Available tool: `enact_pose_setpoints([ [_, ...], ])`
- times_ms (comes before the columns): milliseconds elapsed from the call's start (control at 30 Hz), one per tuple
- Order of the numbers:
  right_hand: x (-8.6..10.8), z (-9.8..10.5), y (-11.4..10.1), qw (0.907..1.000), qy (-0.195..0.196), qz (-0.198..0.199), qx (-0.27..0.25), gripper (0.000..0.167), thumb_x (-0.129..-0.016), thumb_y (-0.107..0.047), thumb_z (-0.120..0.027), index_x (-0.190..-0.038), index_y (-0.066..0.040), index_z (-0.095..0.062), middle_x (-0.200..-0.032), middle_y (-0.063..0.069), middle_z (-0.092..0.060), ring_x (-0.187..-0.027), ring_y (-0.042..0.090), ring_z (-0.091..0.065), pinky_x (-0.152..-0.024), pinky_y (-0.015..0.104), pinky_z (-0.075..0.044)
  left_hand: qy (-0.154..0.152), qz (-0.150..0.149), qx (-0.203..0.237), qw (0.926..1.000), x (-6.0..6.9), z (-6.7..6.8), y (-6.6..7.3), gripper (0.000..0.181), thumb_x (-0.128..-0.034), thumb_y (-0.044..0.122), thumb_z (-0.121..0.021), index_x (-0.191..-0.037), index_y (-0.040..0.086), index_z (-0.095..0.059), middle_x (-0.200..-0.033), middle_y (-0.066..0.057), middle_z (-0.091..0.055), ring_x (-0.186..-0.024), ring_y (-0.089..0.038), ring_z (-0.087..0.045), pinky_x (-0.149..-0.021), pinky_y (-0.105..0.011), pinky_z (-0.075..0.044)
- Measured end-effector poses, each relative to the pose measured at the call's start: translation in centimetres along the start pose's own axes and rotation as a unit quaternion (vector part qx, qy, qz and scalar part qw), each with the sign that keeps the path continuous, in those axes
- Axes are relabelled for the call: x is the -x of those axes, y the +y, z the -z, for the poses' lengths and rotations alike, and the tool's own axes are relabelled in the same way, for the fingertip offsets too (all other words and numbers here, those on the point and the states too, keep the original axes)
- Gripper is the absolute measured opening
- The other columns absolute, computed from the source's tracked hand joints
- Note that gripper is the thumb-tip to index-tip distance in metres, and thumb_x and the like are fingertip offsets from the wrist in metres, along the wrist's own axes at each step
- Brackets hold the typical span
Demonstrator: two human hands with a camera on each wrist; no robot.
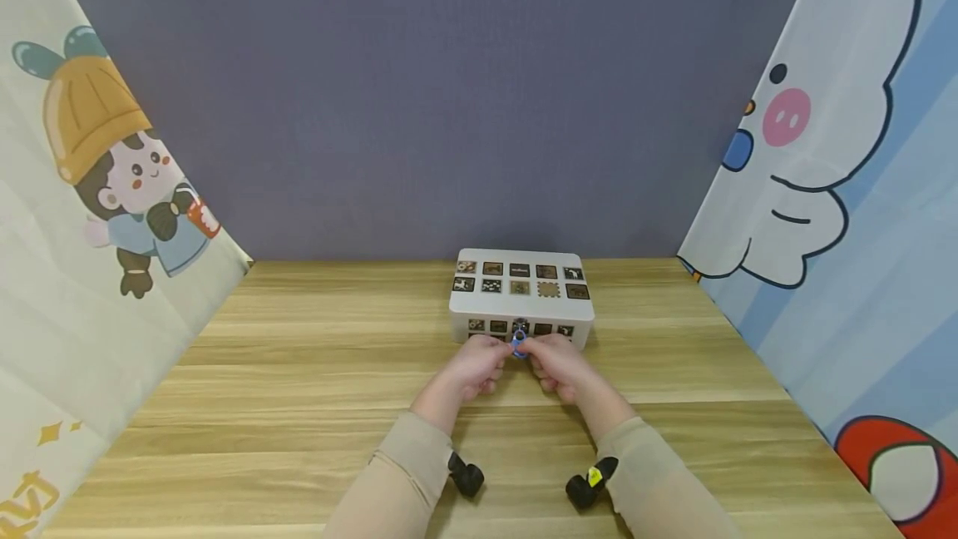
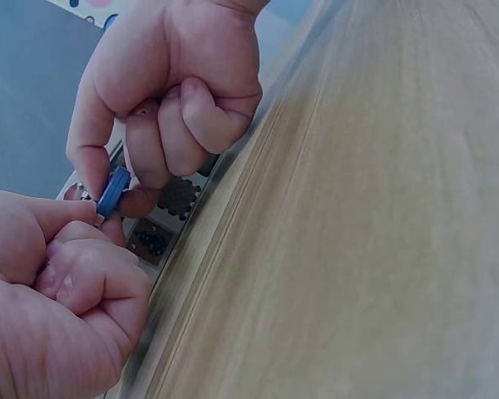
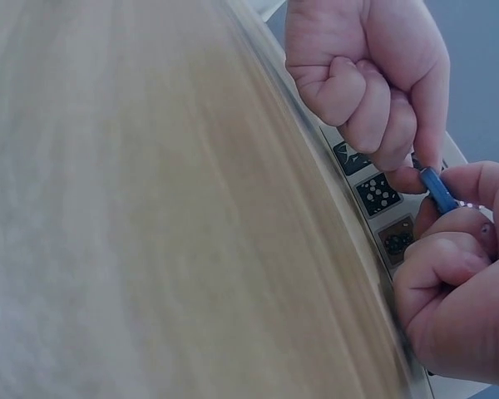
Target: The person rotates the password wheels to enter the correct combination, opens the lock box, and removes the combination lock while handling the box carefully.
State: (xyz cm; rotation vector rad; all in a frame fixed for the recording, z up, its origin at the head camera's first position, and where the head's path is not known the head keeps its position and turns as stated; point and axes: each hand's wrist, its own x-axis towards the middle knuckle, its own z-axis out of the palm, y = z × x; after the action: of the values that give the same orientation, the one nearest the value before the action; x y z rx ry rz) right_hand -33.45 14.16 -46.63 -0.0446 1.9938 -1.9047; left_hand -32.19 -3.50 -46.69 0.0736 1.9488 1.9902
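A white box (image 1: 521, 304) with rows of small dark square pictures on its lid and front sits on the table. In front of its middle is a small flat blue piece (image 1: 520, 349), beside the metal latch (image 1: 520, 324). My left hand (image 1: 479, 363) pinches this piece from the left, thumb and forefinger together, other fingers curled in. From the other side my right hand (image 1: 561, 366) pinches it the same way. Close up, the blue piece (image 2: 112, 193) lies between both hands' fingertips (image 3: 456, 179), which cover much of it. Its exact kind is unclear.
The wood-grain table (image 1: 314, 389) extends around the box. A grey wall (image 1: 449, 106) stands behind it. Cartoon-printed sheets hang at the left (image 1: 45, 215) and right (image 1: 883, 289). Black wrist cameras (image 1: 467, 477) sit at both sleeves.
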Motion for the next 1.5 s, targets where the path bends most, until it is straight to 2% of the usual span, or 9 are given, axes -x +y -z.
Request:
enact_pose_setpoints([
  [1133,-0.15,0.07,0.0,1.0,0.0,-0.004,0.006,0.022,-0.092,-0.021,-0.065,-0.087,0.001,-0.064,-0.053,-0.007,-0.03,-0.044,0.007,-0.024,-0.038,0.02,-0.022,0.001,-0.002,-0.009,1.0,-0.11,-0.13,-0.14,0.028,-0.1033,0.015,-0.054,-0.108,-0.012,-0.06,-0.06,0.006,-0.036,-0.048,-0.007,-0.032,-0.043,-0.02,-0.031],
  [1500,-0.25,0.0,-0.03,0.9999,0.002,-0.011,0.012,0.024,-0.093,-0.023,-0.064,-0.078,-0.005,-0.059,-0.053,-0.006,-0.03,-0.044,0.007,-0.024,-0.038,0.021,-0.021,-0.002,-0.006,-0.008,1.0,-0.23,0.11,-0.21,0.027,-0.1033,0.014,-0.054,-0.11,-0.011,-0.061,-0.059,0.006,-0.036,-0.048,-0.007,-0.031,-0.042,-0.02,-0.03],
])
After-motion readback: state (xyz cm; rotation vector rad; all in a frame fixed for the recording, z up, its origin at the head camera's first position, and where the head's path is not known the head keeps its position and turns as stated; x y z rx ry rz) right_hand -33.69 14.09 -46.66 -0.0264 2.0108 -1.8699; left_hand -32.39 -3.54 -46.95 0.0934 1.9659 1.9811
